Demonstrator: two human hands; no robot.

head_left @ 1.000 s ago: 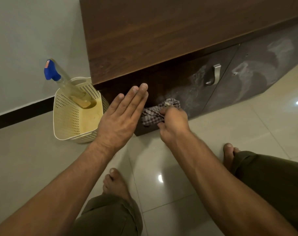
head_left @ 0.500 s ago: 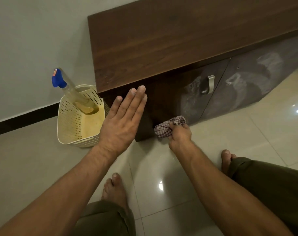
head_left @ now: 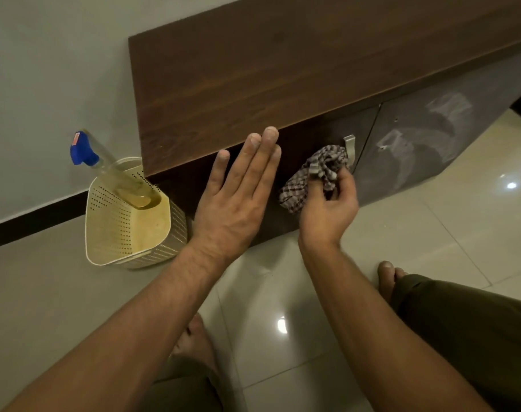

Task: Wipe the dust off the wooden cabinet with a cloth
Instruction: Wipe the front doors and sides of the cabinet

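The dark wooden cabinet (head_left: 283, 72) runs low along the wall, its top seen from above. Its front doors (head_left: 431, 138) show pale dusty smears. My right hand (head_left: 327, 209) holds a crumpled checked cloth (head_left: 312, 176) in front of the left door, just left of the metal handle (head_left: 349, 150). Whether the cloth touches the door is unclear. My left hand (head_left: 235, 200) is stretched flat, fingers straight and together, in front of the cabinet's left front near the top edge, holding nothing.
A cream perforated plastic basket (head_left: 110, 233) stands on the tiled floor left of the cabinet, with a spray bottle (head_left: 86, 153) with a blue head leaning in it. My bare feet (head_left: 390, 278) and knees are on the glossy tiles (head_left: 431, 233) below.
My right hand with the cloth has risen from the bottom of the door up to beside the handle. My left hand stays flat in much the same place.
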